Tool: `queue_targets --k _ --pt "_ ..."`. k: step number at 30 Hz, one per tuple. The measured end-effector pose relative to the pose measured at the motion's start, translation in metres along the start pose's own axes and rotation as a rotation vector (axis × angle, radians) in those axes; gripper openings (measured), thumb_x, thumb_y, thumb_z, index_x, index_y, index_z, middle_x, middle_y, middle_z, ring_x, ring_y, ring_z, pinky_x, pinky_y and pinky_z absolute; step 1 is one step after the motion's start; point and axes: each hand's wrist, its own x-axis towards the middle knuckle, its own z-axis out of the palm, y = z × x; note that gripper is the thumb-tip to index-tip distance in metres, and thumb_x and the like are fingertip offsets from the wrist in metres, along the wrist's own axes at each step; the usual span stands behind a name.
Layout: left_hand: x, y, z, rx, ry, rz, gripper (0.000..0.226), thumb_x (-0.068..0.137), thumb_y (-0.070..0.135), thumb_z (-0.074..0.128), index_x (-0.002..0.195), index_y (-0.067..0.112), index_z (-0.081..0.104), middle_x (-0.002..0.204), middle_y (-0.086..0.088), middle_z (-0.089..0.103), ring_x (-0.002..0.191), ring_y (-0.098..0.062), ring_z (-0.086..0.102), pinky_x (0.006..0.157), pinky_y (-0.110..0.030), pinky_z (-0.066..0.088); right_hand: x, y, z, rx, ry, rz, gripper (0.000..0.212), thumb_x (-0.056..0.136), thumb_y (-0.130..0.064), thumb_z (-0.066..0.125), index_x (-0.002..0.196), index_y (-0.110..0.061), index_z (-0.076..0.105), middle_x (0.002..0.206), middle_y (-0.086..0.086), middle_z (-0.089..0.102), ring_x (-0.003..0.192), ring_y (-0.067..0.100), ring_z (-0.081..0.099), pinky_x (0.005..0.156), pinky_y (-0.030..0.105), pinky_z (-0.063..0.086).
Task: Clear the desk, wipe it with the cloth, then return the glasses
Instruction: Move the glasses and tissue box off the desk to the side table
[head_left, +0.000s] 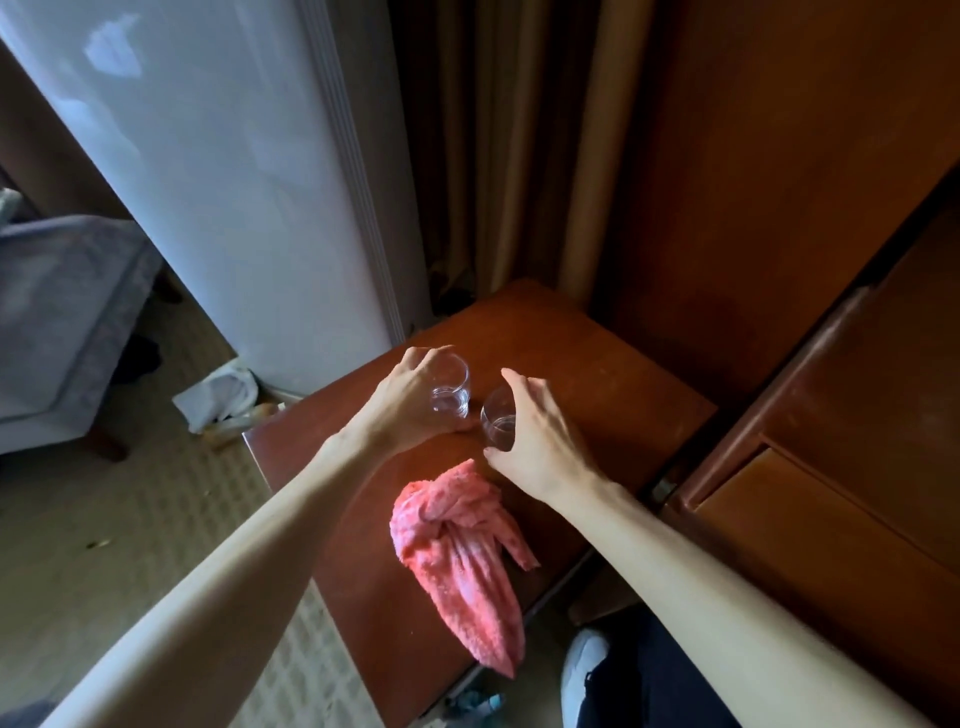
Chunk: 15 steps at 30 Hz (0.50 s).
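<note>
The left hand (410, 400) curls round a clear glass (451, 391), and the right hand (537, 436) grips a second glass (496, 423) just beside it; whether either glass rests on the wooden desk (582, 353) is hard to tell. The pink cloth (462, 551) lies bunched below both wrists, draped over the desk's near edge.

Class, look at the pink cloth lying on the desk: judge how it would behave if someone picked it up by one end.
The pink cloth lies crumpled and twisted, so it is probably floppy and would hang limp. One end already droops over the desk edge, so a small push might slide it off. It looks light and unbreakable.
</note>
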Motion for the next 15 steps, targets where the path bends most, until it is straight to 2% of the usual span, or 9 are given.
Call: queue_targets --k 2,3,5,7,8,9,12,15 --pt "0.003 -0.006 -0.012 0.063 -0.013 0.056 0.086 0.071 0.054 0.084 0.146 0.036 0.047 0.153 0.009 0.045 0.13 -0.014 0.054 0.105 -0.032 0.048 -0.003 0.001 -0.006 0.01 -0.011 0.006 0.095 0.085 -0.025 0.082 0.159 -0.015 0.023 0.157 0.007 0.035 0.141 0.027 0.043 0.115 0.034 0.039" --pt "0.004 -0.007 -0.019 0.084 -0.009 0.083 0.08 0.073 0.056 0.083 0.144 0.037 0.052 0.152 0.013 0.048 0.128 -0.011 0.057 0.106 -0.032 0.048 -0.004 0.001 -0.009 0.017 -0.01 0.018 0.091 0.087 -0.025 0.08 0.159 -0.012 0.025 0.158 0.008 0.037 0.143 0.026 0.041 0.115 0.032 0.036" --pt "0.004 -0.009 -0.033 0.082 -0.032 0.127 0.065 0.073 0.056 0.083 0.133 0.043 0.061 0.138 0.021 0.059 0.112 -0.002 0.065 0.1 -0.022 0.05 -0.005 -0.001 -0.011 0.042 -0.004 0.042 0.085 0.088 -0.027 0.079 0.156 -0.01 0.031 0.156 0.009 0.041 0.143 0.025 0.041 0.114 0.031 0.036" --pt "0.005 -0.011 -0.048 0.096 -0.078 0.14 0.059 0.07 0.051 0.085 0.125 0.047 0.066 0.119 0.025 0.069 0.094 0.007 0.064 0.086 -0.002 0.041 -0.002 -0.005 -0.011 0.051 -0.004 0.04 0.083 0.085 -0.028 0.083 0.152 -0.01 0.038 0.15 0.009 0.048 0.138 0.025 0.046 0.11 0.031 0.04" --pt "0.007 -0.014 -0.056 0.112 -0.092 0.137 0.059 0.069 0.049 0.086 0.124 0.046 0.067 0.114 0.024 0.071 0.09 0.008 0.064 0.081 0.002 0.035 0.0 -0.007 -0.01 0.055 -0.002 0.037 0.082 0.082 -0.028 0.085 0.149 -0.01 0.042 0.146 0.009 0.051 0.135 0.025 0.049 0.107 0.031 0.042" --pt "0.009 -0.019 -0.063 0.12 -0.101 0.126 0.059 0.069 0.046 0.087 0.124 0.045 0.067 0.112 0.022 0.072 0.09 0.005 0.065 0.08 0.002 0.034 0.003 -0.009 -0.008 0.061 0.003 0.037 0.08 0.081 -0.028 0.086 0.147 -0.01 0.044 0.143 0.009 0.053 0.133 0.025 0.051 0.106 0.031 0.044" --pt "0.013 -0.041 -0.078 0.131 -0.104 0.068 0.063 0.069 0.043 0.088 0.128 0.043 0.065 0.11 0.016 0.074 0.092 -0.005 0.068 0.082 -0.013 0.043 0.014 -0.017 -0.003 0.087 0.011 0.033 0.076 0.079 -0.027 0.087 0.142 -0.011 0.048 0.14 0.009 0.055 0.13 0.025 0.053 0.102 0.031 0.046" --pt "0.015 -0.053 -0.078 0.121 -0.105 0.062 0.062 0.069 0.039 0.088 0.127 0.04 0.066 0.107 0.016 0.074 0.09 -0.005 0.067 0.082 -0.017 0.046 0.026 -0.03 0.008 0.104 0.006 0.019 0.073 0.081 -0.026 0.085 0.142 -0.012 0.046 0.142 0.008 0.052 0.132 0.024 0.049 0.101 0.029 0.045"
